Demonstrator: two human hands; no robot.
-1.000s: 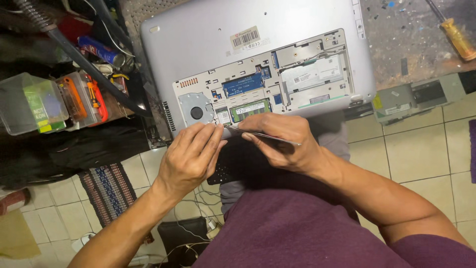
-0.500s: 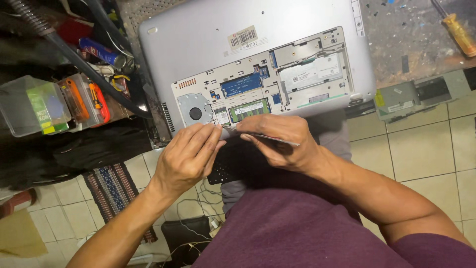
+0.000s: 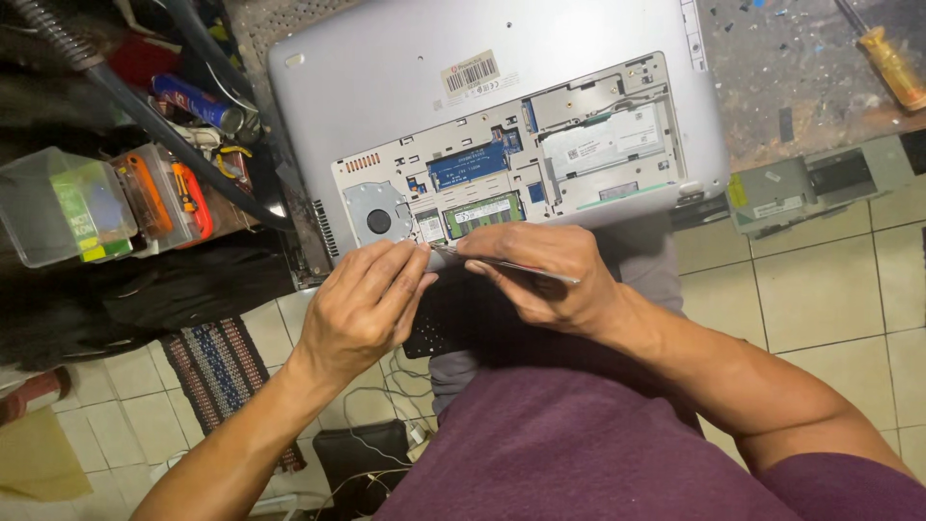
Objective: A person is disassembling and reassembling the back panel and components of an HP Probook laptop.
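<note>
Both hands (image 3: pixel 362 304) (image 3: pixel 545 280) apparently at laptop (image 3: pixel 386 106) edge.

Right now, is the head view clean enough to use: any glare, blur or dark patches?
Head view: the laptop has mild glare on its silver back; both hands, left hand and right hand, and the thin metal tool look sharp; the top-left clutter sits in deep shadow; edges bend slightly from the wide lens.

A grimy workbench (image 3: pixel 772 87) carries the silver laptop (image 3: pixel 405 87) lying underside up, with a yellow-handled screwdriver (image 3: pixel 892 66) well apart
</note>
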